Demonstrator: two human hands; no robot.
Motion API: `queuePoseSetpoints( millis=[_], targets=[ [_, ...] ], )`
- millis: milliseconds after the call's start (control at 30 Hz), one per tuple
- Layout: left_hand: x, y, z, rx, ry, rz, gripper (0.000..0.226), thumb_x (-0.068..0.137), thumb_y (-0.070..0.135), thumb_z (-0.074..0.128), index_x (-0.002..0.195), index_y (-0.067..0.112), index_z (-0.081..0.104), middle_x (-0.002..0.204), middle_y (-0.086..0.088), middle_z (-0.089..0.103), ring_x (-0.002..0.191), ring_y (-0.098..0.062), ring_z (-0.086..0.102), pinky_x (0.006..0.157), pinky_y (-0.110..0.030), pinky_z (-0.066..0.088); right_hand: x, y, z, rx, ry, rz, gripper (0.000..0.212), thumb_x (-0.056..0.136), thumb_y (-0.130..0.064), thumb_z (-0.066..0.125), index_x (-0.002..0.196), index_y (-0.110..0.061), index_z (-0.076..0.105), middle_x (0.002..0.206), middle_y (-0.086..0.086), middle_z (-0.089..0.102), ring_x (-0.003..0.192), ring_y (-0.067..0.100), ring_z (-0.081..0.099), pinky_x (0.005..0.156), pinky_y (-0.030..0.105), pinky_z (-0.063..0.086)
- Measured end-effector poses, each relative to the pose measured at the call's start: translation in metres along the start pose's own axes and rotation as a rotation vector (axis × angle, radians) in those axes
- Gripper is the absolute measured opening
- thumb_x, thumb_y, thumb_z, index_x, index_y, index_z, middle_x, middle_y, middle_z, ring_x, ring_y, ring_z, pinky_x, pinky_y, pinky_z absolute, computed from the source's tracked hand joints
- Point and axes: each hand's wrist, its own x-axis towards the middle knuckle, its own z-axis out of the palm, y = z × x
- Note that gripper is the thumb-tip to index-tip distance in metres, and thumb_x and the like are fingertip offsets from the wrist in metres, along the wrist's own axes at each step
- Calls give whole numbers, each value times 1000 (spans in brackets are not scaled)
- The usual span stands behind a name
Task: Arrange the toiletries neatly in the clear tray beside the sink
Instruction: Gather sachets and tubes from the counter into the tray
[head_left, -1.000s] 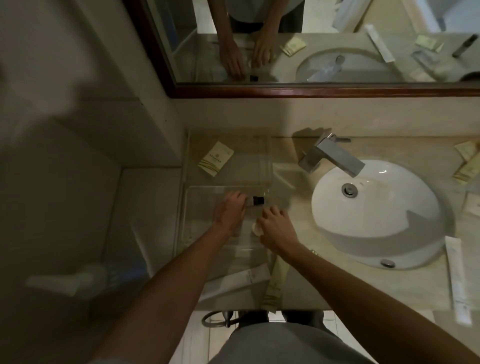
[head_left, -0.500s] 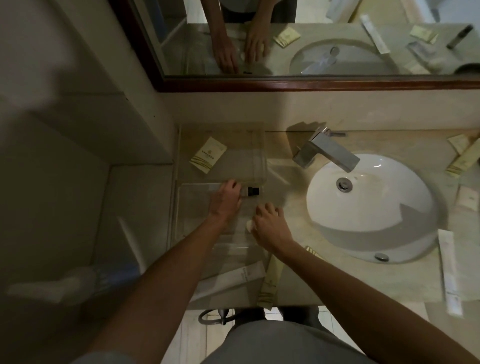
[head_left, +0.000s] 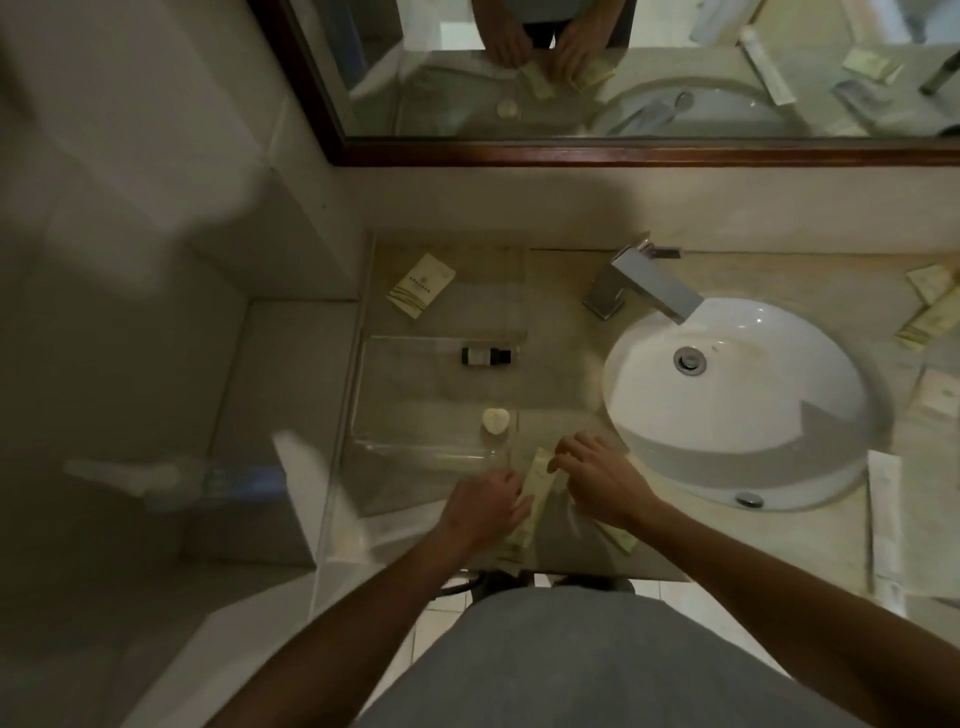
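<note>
Near the surface's front edge, both hands (head_left: 483, 506) (head_left: 602, 480) have left bottle (head_left: 485, 356) and soap (head_left: 496, 420) in the clear tray (head_left: 363, 395), fingers now pinching a long sachet (head_left: 535, 483).

Stone counter (head_left: 561, 291) carries clear tray (head_left: 363, 395), sachets (head_left: 930, 312), tube (head_left: 883, 525).

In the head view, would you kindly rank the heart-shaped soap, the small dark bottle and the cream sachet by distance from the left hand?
From the left hand:
1. Heart-shaped soap, just beyond it in the clear tray.
2. Small dark bottle, mid-tray.
3. Cream sachet, far back-left corner.
</note>
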Motion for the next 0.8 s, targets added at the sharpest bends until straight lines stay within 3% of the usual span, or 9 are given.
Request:
queuePoseSetpoints(
  millis=[100, 233, 300, 400, 500, 667, 800],
  targets=[
    [-8, 25, 19, -26, -116, -244, 40, 91, 48, 52, 115, 17, 51, 109, -3, 58, 89, -21, 60, 75, -38, 52, -12, 2, 7, 9, -9, 12, 32, 76, -10, 68, 106, -22, 67, 111, 1, 60, 102, 21, 53, 84, 34, 45],
    [1, 49, 18, -109, -54, -424, 43, 87, 43, 61, 119, 16, 51, 119, -3, 51, 103, -21, 53, 84, -37, 50, -22, 5, 12, 22, 2, 21, 34, 73, -10, 70, 104, -22, 68, 110, 1, 60, 101, 21, 53, 82, 34, 46],
    [4, 55, 14, -139, -30, -459, 35, 86, 38, 63, 112, 17, 54, 113, -4, 54, 102, -22, 53, 82, -36, 50, -26, 5, 12, 29, 12, 18, 33, 73, -12, 72, 104, -22, 68, 111, 0, 60, 101, 21, 53, 83, 34, 47],
    [8, 55, 11, -258, 30, -515, 14, 84, 27, 61, 95, 24, 54, 95, -2, 60, 83, -20, 59, 70, -38, 54, -29, 7, 12, 43, 39, 11, 31, 75, -13, 71, 105, -22, 67, 112, 0, 60, 102, 20, 52, 84, 32, 46],
    [8, 52, -1, -269, 113, -431, 15, 85, 26, 61, 99, 26, 56, 94, 2, 62, 80, -16, 59, 70, -38, 55, -27, 9, 9, 60, 84, 10, 31, 76, -12, 68, 105, -21, 66, 114, 0, 59, 100, 21, 52, 83, 32, 46],
    [10, 29, -35, -156, 328, -198, 32, 82, 3, 57, 111, 17, 59, 102, -3, 63, 92, -21, 55, 76, -36, 49, -15, 9, -2, 39, 169, 25, 31, 77, -9, 64, 106, -19, 65, 115, 1, 60, 102, 21, 53, 85, 35, 49],
    [16, -19, -59, -50, 388, -193, 42, 73, 0, 62, 112, 14, 60, 104, -5, 63, 94, -22, 55, 80, -36, 47, 5, 5, -9, -10, 184, 60, 34, 80, -8, 61, 112, -18, 65, 115, 3, 62, 103, 20, 56, 88, 35, 49]
  ],
)
